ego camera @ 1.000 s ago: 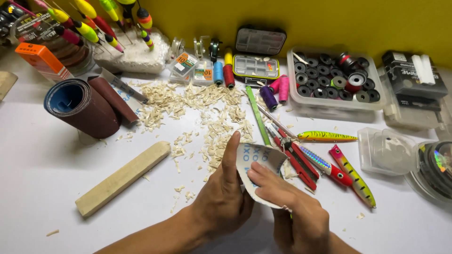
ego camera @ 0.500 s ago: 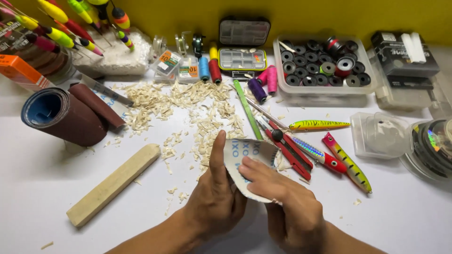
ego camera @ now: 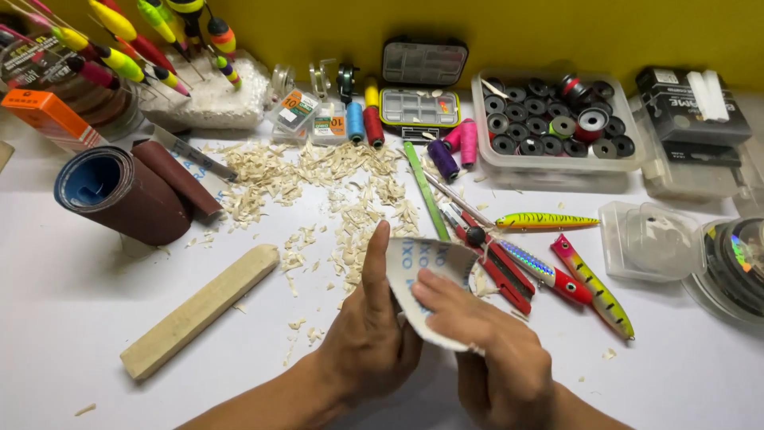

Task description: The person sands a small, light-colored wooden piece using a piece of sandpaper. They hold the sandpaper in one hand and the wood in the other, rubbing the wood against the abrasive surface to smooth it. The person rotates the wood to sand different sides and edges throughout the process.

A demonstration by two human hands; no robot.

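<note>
Two bare hands meet at the near middle of a white bench (ego camera: pixel 95 318), both gripping one curved sheet of sandpaper (ego camera: pixel 434 267) with its pale printed backing facing up. The left hand (ego camera: pixel 370 342) is closed around the sheet's left edge, one finger stretched straight up along it. The right hand (ego camera: pixel 489 358) folds over the sheet from the right, fingers pressing on the backing. Whether anything lies inside the curl of the sheet cannot be told.

Left of the hands, well apart, a pale wooden block (ego camera: pixel 199 310) lies at a slant. Far left of it rests a roll of brown sandpaper (ego camera: pixel 119 195) with a blue inner face. Wood shavings (ego camera: pixel 342 187) spread over the middle of the bench, from the roll toward the hands.

Just right of the hands lie red-handled pliers (ego camera: pixel 493 263), and beside them several fishing lures: a yellow-green lure (ego camera: pixel 545 220), a silver and red lure (ego camera: pixel 545 275), and a pink and yellow lure (ego camera: pixel 597 287). A green pencil-like stick (ego camera: pixel 424 191) points away from the hands.

Along the far edge stand bright fishing floats (ego camera: pixel 127 36) stuck in a white foam block (ego camera: pixel 211 99), thread spools (ego camera: pixel 366 119), a small compartment box (ego camera: pixel 419 105) and a clear tray of dark bobbins (ego camera: pixel 557 123). At the far right sit clear plastic containers (ego camera: pixel 649 239).
</note>
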